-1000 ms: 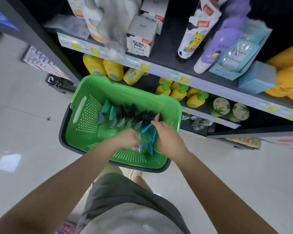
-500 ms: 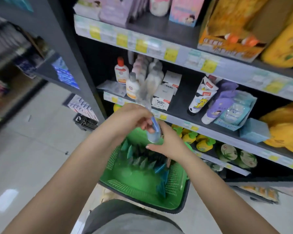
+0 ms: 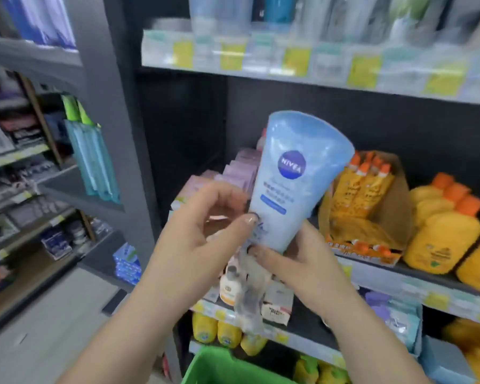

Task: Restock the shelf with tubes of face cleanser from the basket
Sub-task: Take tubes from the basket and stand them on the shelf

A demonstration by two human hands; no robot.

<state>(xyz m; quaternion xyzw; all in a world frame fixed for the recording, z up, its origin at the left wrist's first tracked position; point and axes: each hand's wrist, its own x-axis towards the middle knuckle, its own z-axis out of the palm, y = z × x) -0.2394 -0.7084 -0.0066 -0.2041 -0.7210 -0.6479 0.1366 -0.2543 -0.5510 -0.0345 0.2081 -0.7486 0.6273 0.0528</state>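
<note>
Nivea cleanser tube (image 3: 294,178), light blue, held up in front of the dark shelf bay, crimped end up, cap end down. Right hand (image 3: 302,261) grips its lower end from below. Left hand (image 3: 203,231) pinches its lower left edge with thumb and fingers. Green basket (image 3: 222,367) rim at bottom edge. Orange bottles (image 3: 441,231) on shelf (image 3: 372,273) to the right.

Head-worn camera faces forward, close on the shelf (image 3: 399,268).
</note>
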